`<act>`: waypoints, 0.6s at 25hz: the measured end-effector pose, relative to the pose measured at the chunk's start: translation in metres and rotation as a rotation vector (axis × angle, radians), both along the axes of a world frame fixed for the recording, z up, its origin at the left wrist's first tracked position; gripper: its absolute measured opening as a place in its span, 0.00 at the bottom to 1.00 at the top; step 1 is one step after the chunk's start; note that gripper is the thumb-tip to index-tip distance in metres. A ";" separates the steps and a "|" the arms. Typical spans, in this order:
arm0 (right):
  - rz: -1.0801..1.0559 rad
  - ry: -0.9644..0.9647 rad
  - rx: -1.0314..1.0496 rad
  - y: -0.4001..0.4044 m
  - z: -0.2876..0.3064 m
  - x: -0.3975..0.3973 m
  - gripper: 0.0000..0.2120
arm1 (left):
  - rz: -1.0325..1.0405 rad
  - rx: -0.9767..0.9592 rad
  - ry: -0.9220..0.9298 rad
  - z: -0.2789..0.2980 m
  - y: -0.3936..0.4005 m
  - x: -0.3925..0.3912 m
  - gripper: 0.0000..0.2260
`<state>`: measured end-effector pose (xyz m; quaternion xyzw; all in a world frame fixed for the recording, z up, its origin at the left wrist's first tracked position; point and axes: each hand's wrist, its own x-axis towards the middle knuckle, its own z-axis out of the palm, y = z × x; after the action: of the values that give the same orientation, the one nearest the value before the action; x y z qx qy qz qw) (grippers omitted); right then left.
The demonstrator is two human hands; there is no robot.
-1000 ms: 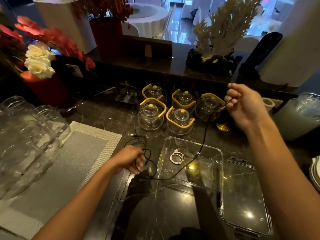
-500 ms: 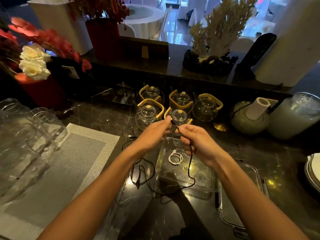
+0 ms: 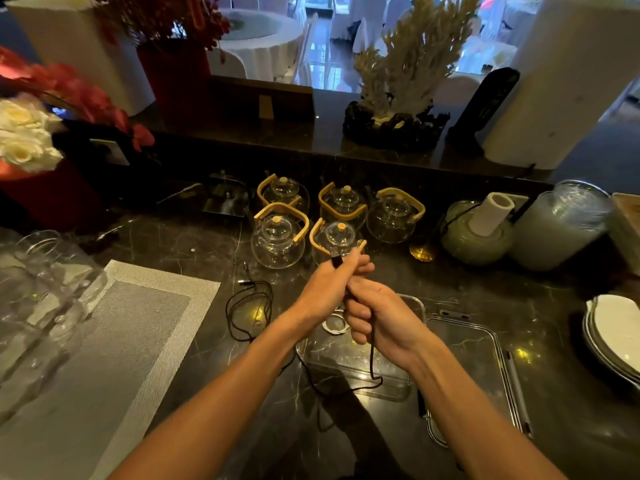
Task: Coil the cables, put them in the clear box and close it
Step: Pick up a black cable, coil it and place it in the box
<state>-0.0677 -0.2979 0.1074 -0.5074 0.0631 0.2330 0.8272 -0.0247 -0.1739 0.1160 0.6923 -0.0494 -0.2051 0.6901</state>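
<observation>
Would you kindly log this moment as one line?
left hand: holds black cable plug | right hand: grips cable | clear box: open, white cable inside

Dark marble table [image 3: 194, 247] holds a grey placemat [image 3: 114, 341], five glass teapots [image 3: 278, 237], the clear box [image 3: 346, 368], its lid [image 3: 485, 375], loose black cable [image 3: 249, 306], stacked plates [image 3: 613, 334].

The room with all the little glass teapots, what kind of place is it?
Probably a restaurant or banquet hall, seen from a serving counter. Five glass teapots stand ready on the dark counter, plates are stacked at the right, and behind there is a round table with a white cloth.
</observation>
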 end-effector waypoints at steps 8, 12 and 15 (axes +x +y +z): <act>0.051 0.042 0.083 0.000 -0.043 -0.017 0.14 | 0.031 -0.664 0.411 0.020 0.024 0.017 0.26; 0.219 0.098 -0.064 0.008 -0.048 -0.027 0.27 | -0.089 -0.730 0.442 0.024 0.025 0.014 0.25; 0.332 0.150 0.076 0.013 -0.046 -0.032 0.32 | -0.137 -0.591 0.314 0.024 0.024 0.016 0.25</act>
<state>-0.1002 -0.2851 0.0610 -0.4602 0.0311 0.4059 0.7890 -0.0086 -0.1499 0.1396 0.4174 -0.0463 -0.3317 0.8448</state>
